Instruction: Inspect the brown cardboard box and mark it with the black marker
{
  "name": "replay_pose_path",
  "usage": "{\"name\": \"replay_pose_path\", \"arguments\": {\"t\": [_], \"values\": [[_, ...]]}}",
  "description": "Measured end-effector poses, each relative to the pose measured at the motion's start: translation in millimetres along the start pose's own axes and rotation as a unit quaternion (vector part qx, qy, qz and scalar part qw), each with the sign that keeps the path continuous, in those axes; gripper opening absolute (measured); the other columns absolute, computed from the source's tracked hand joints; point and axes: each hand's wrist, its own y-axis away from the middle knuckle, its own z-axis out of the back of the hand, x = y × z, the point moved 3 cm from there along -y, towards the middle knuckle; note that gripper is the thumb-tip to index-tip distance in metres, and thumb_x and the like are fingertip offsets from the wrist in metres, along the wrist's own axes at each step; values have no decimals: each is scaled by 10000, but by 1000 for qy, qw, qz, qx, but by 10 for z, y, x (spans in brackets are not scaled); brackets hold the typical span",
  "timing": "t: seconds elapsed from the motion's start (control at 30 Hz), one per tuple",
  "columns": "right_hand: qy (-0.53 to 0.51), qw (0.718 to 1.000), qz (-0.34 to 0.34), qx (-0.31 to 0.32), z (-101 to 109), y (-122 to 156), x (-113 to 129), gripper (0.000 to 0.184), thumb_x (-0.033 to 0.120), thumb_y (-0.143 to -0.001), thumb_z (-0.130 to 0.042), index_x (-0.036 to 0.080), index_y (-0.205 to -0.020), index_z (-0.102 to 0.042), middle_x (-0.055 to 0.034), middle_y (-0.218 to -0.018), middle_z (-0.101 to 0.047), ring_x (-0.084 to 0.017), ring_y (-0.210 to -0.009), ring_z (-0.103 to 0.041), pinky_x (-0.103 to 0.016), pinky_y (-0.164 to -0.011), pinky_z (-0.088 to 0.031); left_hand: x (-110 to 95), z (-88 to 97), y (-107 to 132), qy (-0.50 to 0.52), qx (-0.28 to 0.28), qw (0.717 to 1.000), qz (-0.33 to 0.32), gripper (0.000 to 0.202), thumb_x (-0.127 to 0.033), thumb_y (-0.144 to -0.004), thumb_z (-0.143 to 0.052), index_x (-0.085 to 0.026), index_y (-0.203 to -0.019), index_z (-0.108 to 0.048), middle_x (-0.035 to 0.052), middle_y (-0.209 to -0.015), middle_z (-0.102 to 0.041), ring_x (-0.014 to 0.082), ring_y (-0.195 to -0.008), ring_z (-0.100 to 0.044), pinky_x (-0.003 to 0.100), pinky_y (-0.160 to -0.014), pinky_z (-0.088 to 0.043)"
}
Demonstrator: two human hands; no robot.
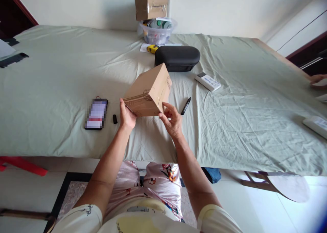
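Observation:
A brown cardboard box (143, 86) with dark drawings on its sides is tilted up between my two hands. My left hand (127, 116) grips its lower left corner, with the thumb along the near edge and the other fingers partly hidden beneath. At the right corner, my right hand (172, 120) pinches the box between thumb and fingers. A black marker (186, 106) without its cap lies on the cloth just right of my right hand. The black marker cap (114, 119) rests to the left of my left hand, beside a phone (96, 114) with a lit, blurred screen.
A black hard case (177, 58) stands behind the box, with a white device (208, 81) to its right. Farther back are a yellow tape measure (152, 49), a plastic tub (157, 35) and another carton (151, 6). Another person's hand (318, 79) shows at the right edge.

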Motion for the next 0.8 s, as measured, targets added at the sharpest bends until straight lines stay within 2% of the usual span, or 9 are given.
{"name": "replay_pose_path", "arguments": {"t": [0.07,0.13,0.23,0.3,0.47,0.6,0.67,0.73,0.8], "values": [[1,1000,-9,14,-48,32,15,626,728,-947,-724,232,-1325,-674,58,-774,-628,-81,-605,-543,-227,-605,-509,-1,12,2,-43,-41,997,-45,1072,-1035,-875,-340,-283,-1625,-487,163,-1732,-541,327,-1572,-582,494,-1203,-584],[9,999,-11,40,-111,68,32,635,741,-928,-737,233,-1296,-640,63,-748,-652,-82,-585,-545,-222,-596,-496,-30,32,19,-116,-86,983,-112,1143,-1042,-827,-480,-276,-1671,-402,162,-1824,-399,314,-1700,-406,484,-1345,-448],[10,996,-10,89,-221,124,48,626,740,-941,-722,231,-1279,-586,63,-723,-691,-86,-563,-561,-214,-586,-479,-89,29,51,-201,-93,956,-194,1270,-1013,-803,-588,-249,-1746,-213,181,-1895,-196,310,-1777,-215,477,-1436,-283],[9,993,-6,115,-289,159,51,586,715,-964,-708,233,-1265,-565,56,-728,-717,-86,-556,-568,-208,-576,-465,-126,12,72,-233,-71,941,-236,1226,-988,-851,-555,-239,-1755,-203,191,-1894,-189,322,-1782,-197,491,-1447,-250],[20,988,37,150,-399,212,71,324,541,-1052,-634,237,-1157,-591,-1,-854,-791,-87,-610,-612,-209,-605,-477,-151,-14,128,-329,-27,896,-298,1100,-969,-908,-480,-226,-1712,-376,203,-1853,-289,379,-1765,-218,559,-1457,-164],[22,986,63,152,-411,210,92,176,395,-1048,-625,223,-1083,-626,-34,-941,-815,-86,-628,-617,-216,-626,-500,-120,-8,150,-341,0,884,-319,1125,-974,-909,-456,-231,-1742,-316,224,-1817,-346,389,-1743,-275,579,-1441,-193],[28,986,60,154,-401,202,104,190,358,-1046,-605,214,-1155,-664,-35,-958,-820,-85,-629,-613,-220,-644,-514,-103,1,155,-356,-9,880,-314,1131,-989,-884,-482,-277,-1746,-313,202,-1839,-301,401,-1753,-237,605,-1431,-200],[37,986,52,157,-382,192,122,283,339,-1043,-589,210,-1275,-686,-22,-932,-818,-84,-618,-607,-220,-658,-521,-85,3,161,-382,-21,875,-296,1096,-985,-872,-518,-320,-1728,-362,182,-1862,-246,427,-1760,-200,644,-1413,-217],[48,989,37,138,-342,176,142,329,342,-1044,-584,212,-1321,-704,-12,-885,-807,-84,-603,-595,-222,-659,-519,-73,-16,176,-403,-14,867,-292,1035,-958,-878,-559,-326,-1688,-437,183,-1858,-246,441,-1746,-234,663,-1396,-251]]}}
